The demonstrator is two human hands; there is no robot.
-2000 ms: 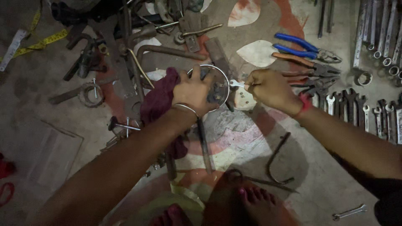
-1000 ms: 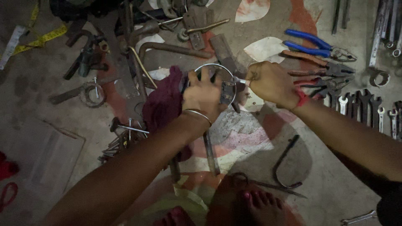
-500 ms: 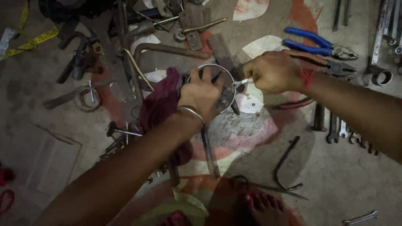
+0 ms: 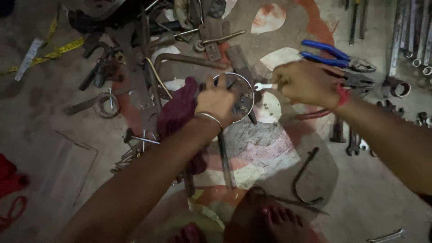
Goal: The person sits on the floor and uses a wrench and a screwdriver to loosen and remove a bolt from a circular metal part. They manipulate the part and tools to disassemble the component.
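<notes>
Since the earlier frame the right hand (image 4: 306, 83) has drawn nearer the left. On a dim, stained concrete floor (image 4: 58, 135) littered with tools, the left hand (image 4: 220, 101) clasps a metal ring part (image 4: 240, 96) mid-floor, beside a maroon rag (image 4: 177, 114). The right hand pinches a small spanner (image 4: 264, 86) against the ring, blue-handled pliers (image 4: 335, 53) just beyond.

Workshop floor (image 4: 382, 198), bare concrete, dim. Strewn hand tools: blue-handled pliers (image 4: 335, 54), row of spanners (image 4: 405, 27), yellow tape measure (image 4: 54, 51), greasy metal parts, red rag (image 4: 180, 112).

Blue-handled pliers (image 4: 335, 55), maroon rag (image 4: 177, 112), yellow tape measure (image 4: 58, 50), silver spanner (image 4: 265, 86)
</notes>
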